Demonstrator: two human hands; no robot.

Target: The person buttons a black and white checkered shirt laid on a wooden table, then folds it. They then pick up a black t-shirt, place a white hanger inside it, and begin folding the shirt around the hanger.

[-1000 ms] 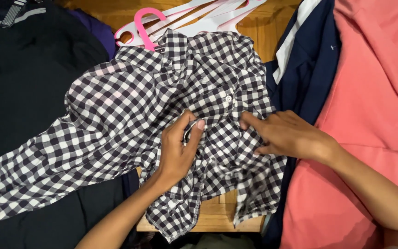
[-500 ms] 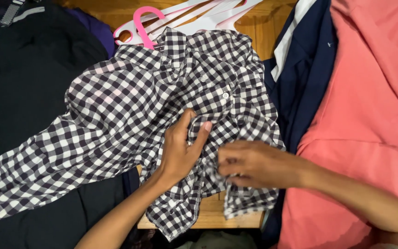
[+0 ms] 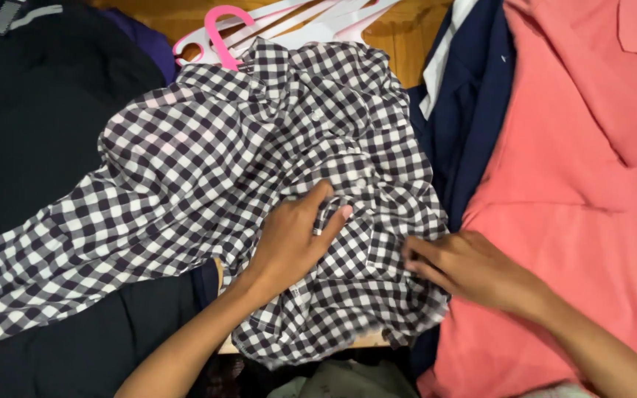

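Two hands work one crumpled checked shirt [image 3: 208,177] spread mid-surface, its hem overhanging the wooden near edge; the left hand [image 3: 293,239] pinches the button placket, the right hand [image 3: 466,267] presses flat, fingers together; tugging could slide it off, dragging the pink hanger [image 3: 219,33].

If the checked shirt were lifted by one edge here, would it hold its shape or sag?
The checked shirt would probably sag: it already lies crumpled in folds under the left hand and right hand. It looks thin, so likely light. Pushed, it would likely bunch rather than slide.
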